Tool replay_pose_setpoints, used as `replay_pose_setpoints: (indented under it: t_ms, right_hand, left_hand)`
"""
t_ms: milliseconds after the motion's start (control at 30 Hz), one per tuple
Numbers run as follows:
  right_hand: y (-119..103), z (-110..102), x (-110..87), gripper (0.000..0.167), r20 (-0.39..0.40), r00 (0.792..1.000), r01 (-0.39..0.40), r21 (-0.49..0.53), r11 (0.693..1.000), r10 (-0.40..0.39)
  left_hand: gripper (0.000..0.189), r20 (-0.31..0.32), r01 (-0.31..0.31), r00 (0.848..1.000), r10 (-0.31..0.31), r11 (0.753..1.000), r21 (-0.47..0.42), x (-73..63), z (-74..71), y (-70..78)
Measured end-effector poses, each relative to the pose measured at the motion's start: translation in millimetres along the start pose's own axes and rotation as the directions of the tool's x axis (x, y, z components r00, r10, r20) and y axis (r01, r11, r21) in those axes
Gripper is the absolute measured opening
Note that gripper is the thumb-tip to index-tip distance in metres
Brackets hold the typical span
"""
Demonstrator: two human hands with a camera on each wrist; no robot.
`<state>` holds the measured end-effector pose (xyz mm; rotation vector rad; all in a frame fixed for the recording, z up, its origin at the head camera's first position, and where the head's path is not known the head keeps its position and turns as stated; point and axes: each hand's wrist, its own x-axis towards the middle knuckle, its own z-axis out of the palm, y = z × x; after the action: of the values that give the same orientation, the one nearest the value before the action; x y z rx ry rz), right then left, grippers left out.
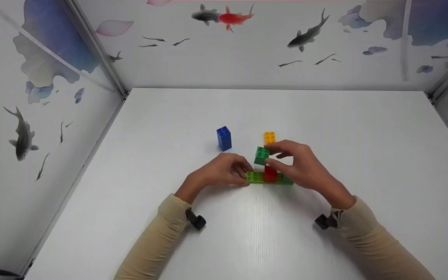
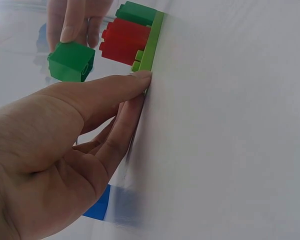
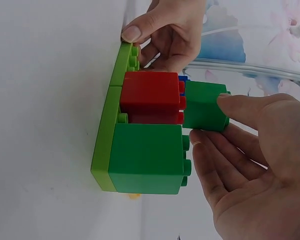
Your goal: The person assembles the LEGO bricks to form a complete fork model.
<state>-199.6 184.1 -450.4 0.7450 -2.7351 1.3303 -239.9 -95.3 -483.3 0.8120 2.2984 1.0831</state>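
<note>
Two light-green strips [image 3: 102,142] lie end to end on the table, with a seam visible in the right wrist view. A red brick [image 3: 150,92] straddles that seam. At the right end of the strip sits a green brick [image 3: 147,157], mostly covered by the right hand in the head view. My left hand [image 1: 222,170] pinches the strip's left end [image 1: 253,177] between thumb and fingers. Between its thumb and fingers, my right hand [image 1: 300,163] holds another green brick [image 1: 261,156], raised and slightly tilted, apart from the strip and left of the red brick.
Behind the left hand stands a tall blue block [image 1: 224,139]. A yellow brick [image 1: 269,137] lies beyond the right hand's fingers. The white table [image 1: 161,120] meets printed walls [image 1: 247,66] at the back and sides.
</note>
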Motion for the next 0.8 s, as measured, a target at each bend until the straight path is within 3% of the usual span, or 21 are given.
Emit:
replay_pose_setpoints:
  t_ms: [467, 800]
  right_hand:
    - [-2.8, 7.2, -0.8, 0.038, 0.060, 0.998, 0.012, 0.004, 1.000, -0.012]
    - [-3.2, 12.6, -2.1, 0.036, 0.089, 0.995, 0.046, -0.007, 0.999, -0.045]
  left_hand:
    - [0.038, -0.003, 0.004, 1.000, -0.004, 1.000, 0.006, -0.1, 0.0, -0.7]
    - [0.034, -0.013, -0.035, 0.999, 0.036, 0.999, 0.028, 0.7, -0.4, -4.4]
